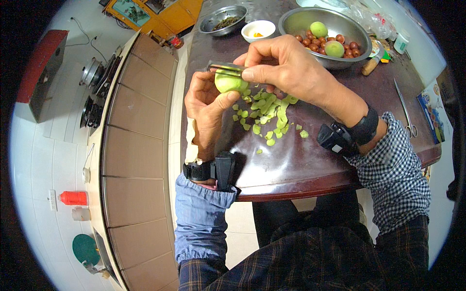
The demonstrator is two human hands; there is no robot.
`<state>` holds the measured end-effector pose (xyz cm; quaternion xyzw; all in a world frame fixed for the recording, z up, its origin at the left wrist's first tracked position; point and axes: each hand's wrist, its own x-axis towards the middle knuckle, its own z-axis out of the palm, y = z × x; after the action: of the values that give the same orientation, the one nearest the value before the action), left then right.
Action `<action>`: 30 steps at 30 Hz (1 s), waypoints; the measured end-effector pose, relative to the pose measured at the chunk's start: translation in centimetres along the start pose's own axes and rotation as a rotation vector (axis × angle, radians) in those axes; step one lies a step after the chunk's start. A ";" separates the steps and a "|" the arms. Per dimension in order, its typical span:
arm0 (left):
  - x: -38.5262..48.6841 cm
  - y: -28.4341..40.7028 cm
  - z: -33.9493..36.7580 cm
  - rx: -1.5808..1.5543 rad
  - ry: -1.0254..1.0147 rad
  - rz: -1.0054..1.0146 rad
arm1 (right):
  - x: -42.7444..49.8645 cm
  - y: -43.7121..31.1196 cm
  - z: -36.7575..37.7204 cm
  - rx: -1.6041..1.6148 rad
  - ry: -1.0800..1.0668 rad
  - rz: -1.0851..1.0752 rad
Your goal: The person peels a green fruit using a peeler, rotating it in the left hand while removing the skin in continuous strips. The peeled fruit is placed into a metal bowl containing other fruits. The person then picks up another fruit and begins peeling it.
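My left hand [205, 105] grips a round green fruit [230, 83] from the side and below, over the table. In my right hand [287, 67] is a peeler [224, 66], pinched by one end and laid across the top of the fruit. Thin green peel pieces [271, 109] lie scattered on the dark red tabletop [327, 174] beneath both hands. Behind my right hand stands a large steel bowl [291, 22] holding two green fruits [334, 49] and many red-brown jujube-like fruits [315, 45]. A pale strip [190, 142] clings along my left wrist.
At the back are a small white bowl [268, 27] with something orange inside and a metal bowl [207, 27] of dark leafy food. Scissors [407, 112], a wooden-handled knife [371, 65] and a white bottle [401, 42] lie or stand right. A tiled counter [134, 145] runs along the left.
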<state>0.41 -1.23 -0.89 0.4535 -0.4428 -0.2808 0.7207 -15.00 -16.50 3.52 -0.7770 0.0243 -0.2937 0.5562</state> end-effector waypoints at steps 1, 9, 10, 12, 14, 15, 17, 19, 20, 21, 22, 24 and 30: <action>0.0 0.0 0.0 0.028 -0.011 0.012 | 0.0 0.1 0.2 -0.050 0.002 -0.053; -0.4 0.7 0.5 0.171 -0.032 0.070 | 0.0 1.1 -0.1 0.066 -0.004 0.029; -0.5 0.8 0.6 0.198 -0.042 0.083 | 0.0 1.3 -0.2 0.148 -0.024 0.087; -0.4 1.0 0.6 0.227 -0.061 0.098 | 0.1 1.5 -0.3 0.222 -0.071 0.090; -0.4 1.1 0.4 0.285 -0.095 0.151 | 0.1 1.7 -0.4 0.270 -0.101 0.111; -0.4 1.1 0.3 0.314 -0.113 0.178 | 0.1 1.8 -0.4 0.279 -0.103 0.130; -0.3 1.1 0.1 0.365 -0.112 0.218 | 0.1 2.0 -0.4 0.314 -0.090 0.155; -0.2 1.1 -0.1 0.443 -0.125 0.282 | 0.0 2.2 -0.2 0.362 -0.073 0.161; -0.1 1.2 -0.2 0.497 -0.139 0.327 | 0.0 2.3 -0.2 0.402 -0.054 0.189; 0.0 1.2 -0.3 0.541 -0.148 0.364 | 0.0 2.4 -0.1 0.440 -0.042 0.213; 0.1 1.2 -0.3 0.570 -0.154 0.401 | 0.0 2.4 0.0 0.487 -0.030 0.212; 0.4 1.4 -0.2 0.605 -0.177 0.480 | -0.1 2.4 0.4 0.523 0.005 0.331; 0.3 1.8 0.3 0.321 -0.059 0.349 | -0.3 1.9 1.2 0.417 0.067 0.350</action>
<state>0.32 -0.86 0.89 0.4704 -0.5743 -0.0911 0.6638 -14.15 -16.06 1.46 -0.6194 0.1156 -0.2172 0.7456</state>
